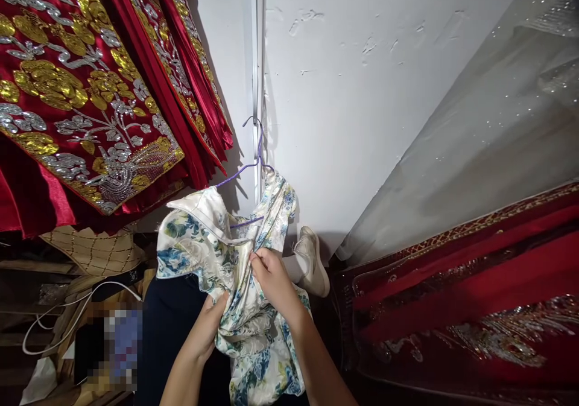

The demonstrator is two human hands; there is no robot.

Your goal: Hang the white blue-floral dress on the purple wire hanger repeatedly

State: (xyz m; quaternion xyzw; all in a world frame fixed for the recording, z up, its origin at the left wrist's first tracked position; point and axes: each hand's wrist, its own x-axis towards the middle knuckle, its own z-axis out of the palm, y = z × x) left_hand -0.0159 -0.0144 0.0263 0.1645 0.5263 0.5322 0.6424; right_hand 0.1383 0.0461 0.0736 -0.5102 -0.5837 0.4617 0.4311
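Observation:
A white dress-like garment (262, 370) with blue and green flowers hangs in front of me, bunched in its lower part. Its collar and one shoulder sit on a purple hanger (234, 178), whose hook stands up against the white wall. Near the neckline, my right hand (274, 282) pinches the garment's front edge between thumb and fingers. Lower down and to the left, my left hand (208, 324) grips a side fold, thumb on top and the other fingers hidden by the cloth.
Red clothes with gold and silver embroidery (90, 92) hang at upper left. A sparkly pale gown (479, 152) and red beaded clothing (461, 273) fill the right. Below the wall is a white shoe (312, 261). A white cable (81, 297) loops over clutter at lower left.

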